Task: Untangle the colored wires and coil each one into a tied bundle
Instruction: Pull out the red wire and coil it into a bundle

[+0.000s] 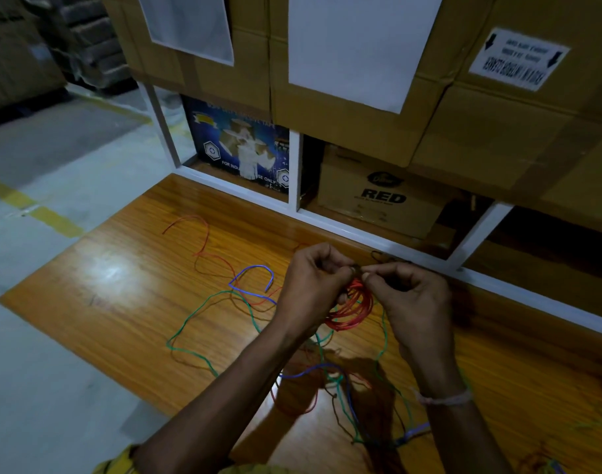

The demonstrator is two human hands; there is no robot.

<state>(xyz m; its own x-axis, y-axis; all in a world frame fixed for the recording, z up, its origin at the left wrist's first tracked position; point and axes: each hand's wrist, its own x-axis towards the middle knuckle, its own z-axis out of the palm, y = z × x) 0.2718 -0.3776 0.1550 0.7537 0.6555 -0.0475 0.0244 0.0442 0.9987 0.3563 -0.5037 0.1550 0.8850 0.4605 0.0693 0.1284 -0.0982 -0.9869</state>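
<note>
both arms come in from 6 o'clock and meet mid-frame. left hand has its fingers curled, tips pinched toward 3 o'clock. right hand mirrors it, fingers curled, thumb and forefinger pinched toward 9 o'clock. the fingertips nearly touch. backs of both hands face the camera, and there's a thread band on the right wrist.

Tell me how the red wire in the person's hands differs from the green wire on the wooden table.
The red wire is wound into a tight round coil; the green wire sprawls in loose open curves. The red coil is held up between the left hand and right hand, which pinch its top; the green wire lies untouched on the wooden table, crossing a blue wire. Both are thin and flexible.
</note>
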